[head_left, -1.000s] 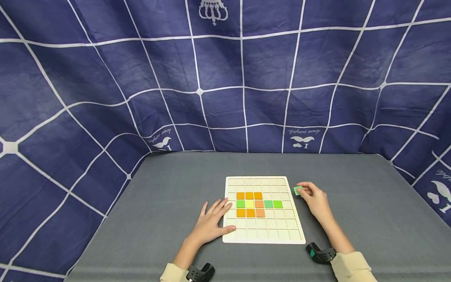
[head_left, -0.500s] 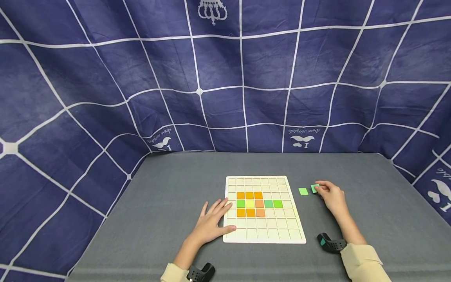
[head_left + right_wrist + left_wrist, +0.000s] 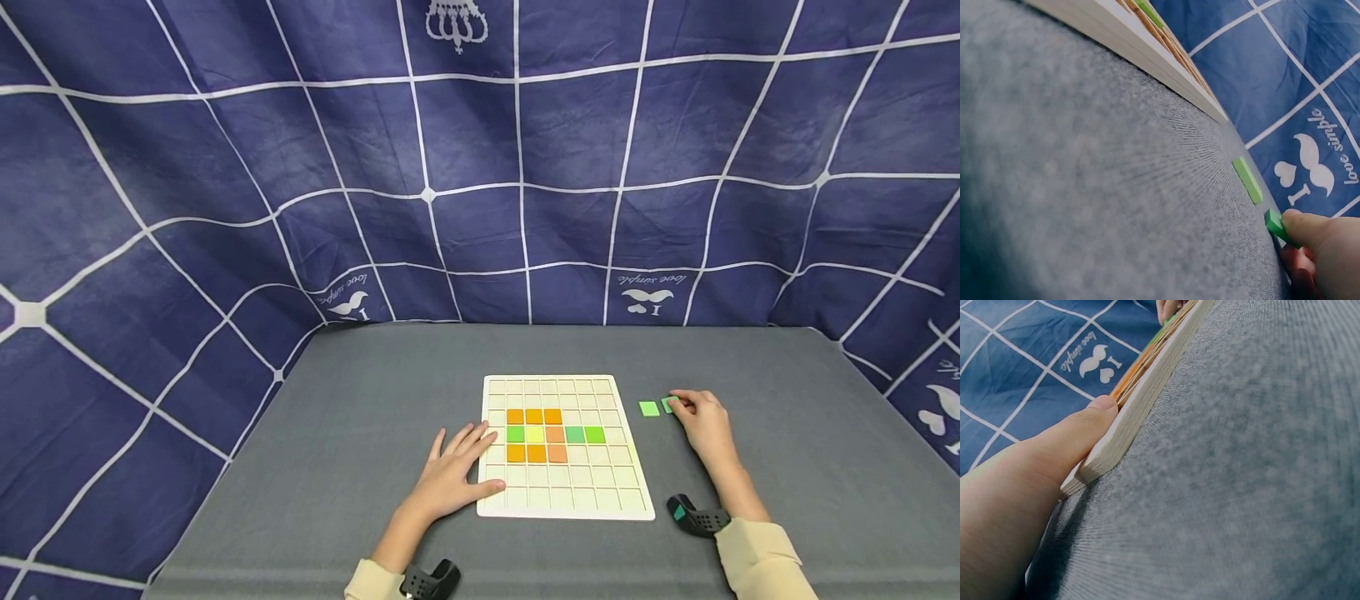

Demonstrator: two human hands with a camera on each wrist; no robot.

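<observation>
A pale wooden grid board (image 3: 570, 496) lies on the grey cloth, with orange, green and yellow tiles (image 3: 534, 434) set in its middle rows. My left hand (image 3: 463, 457) rests flat with straight fingers on the board's left edge; in the left wrist view its thumb (image 3: 1079, 434) lies against the board's side (image 3: 1141, 406). To the right of the board my right hand (image 3: 682, 404) pinches a small green tile (image 3: 669, 404), which shows tilted on the cloth in the right wrist view (image 3: 1279, 226). A second green tile (image 3: 648, 408) lies flat just left of it (image 3: 1247, 180).
The grey table (image 3: 375, 400) is walled on three sides by a blue cloth (image 3: 480, 167) with white lines. Black wrist-camera mounts (image 3: 697, 518) sit on both cream-sleeved forearms. The board's lower rows hold no tiles.
My right hand has moved right, away from the board's edge. One green tile now lies alone on the cloth, and the hand keeps a second one. The left hand has stayed put.
</observation>
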